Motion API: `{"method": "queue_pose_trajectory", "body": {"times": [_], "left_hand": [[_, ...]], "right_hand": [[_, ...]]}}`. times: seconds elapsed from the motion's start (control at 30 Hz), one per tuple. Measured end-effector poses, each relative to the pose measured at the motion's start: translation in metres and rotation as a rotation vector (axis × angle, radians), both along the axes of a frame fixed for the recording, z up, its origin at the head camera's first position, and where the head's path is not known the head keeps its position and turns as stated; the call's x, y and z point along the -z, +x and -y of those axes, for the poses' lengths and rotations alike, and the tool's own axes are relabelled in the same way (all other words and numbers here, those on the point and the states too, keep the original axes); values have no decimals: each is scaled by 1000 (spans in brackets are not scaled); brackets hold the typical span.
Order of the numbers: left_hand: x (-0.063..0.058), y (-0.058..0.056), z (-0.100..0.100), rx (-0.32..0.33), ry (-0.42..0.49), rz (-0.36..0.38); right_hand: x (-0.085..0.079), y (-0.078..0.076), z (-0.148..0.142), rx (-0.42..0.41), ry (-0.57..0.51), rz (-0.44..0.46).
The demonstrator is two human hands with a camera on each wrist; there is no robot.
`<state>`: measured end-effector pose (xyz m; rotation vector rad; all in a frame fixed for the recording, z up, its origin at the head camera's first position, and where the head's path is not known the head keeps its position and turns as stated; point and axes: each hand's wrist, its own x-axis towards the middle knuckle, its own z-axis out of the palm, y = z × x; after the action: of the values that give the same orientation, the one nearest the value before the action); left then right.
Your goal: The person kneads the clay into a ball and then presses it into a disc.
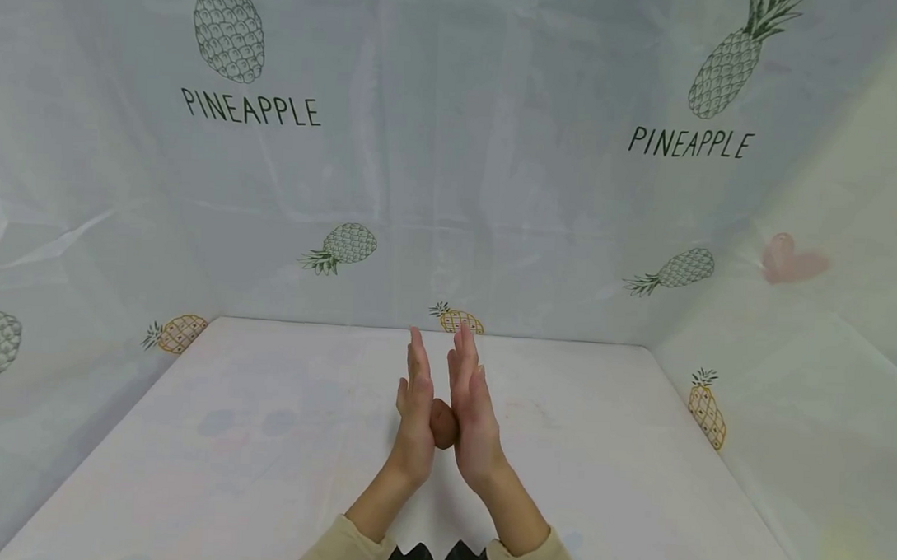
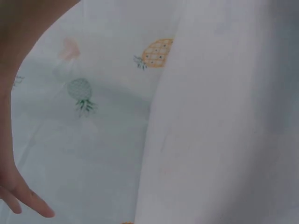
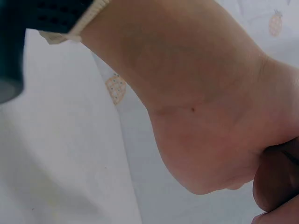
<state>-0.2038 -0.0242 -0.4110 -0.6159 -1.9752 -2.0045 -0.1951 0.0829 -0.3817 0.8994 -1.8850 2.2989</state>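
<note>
A small, brown, rounded lump (image 1: 443, 424), like a ball of clay, is held between two flat palms above the white table. My left hand (image 1: 415, 423) presses it from the left, with straight fingers pointing up and away. From the right, my right hand (image 1: 475, 425) lies against it, its fingers also straight. Both palms cover the lump's sides. In the right wrist view, the lump (image 3: 275, 182) shows dark and smooth, with a crease near the palm. The left wrist view has only the edge of a hand (image 2: 9, 144); the lump is hidden there.
The white table (image 1: 250, 438) spreads around and beneath the hands. Behind it hangs a pale sheet (image 1: 496, 191) printed with pineapples, and similar sheeting stands at both sides. Dark devices (image 1: 409, 559) sit at the cuffs of the beige sleeves (image 1: 346, 548).
</note>
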Motion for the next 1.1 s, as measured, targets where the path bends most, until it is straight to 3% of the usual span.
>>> {"method": "queue_pose_trajectory", "body": {"times": [0.3, 0.6, 0.93, 1.1], "left_hand": [[-2, 8, -6, 69, 23, -8], [-17, 14, 1, 52, 51, -73], [-22, 4, 15, 8, 124, -27], [-21, -4, 23, -45, 151, -5]], "right_hand": [[3, -6, -3, 29, -11, 1], [15, -8, 4, -6, -1, 61], [17, 1, 15, -65, 0, 65], [14, 6, 18, -86, 14, 65]]}}
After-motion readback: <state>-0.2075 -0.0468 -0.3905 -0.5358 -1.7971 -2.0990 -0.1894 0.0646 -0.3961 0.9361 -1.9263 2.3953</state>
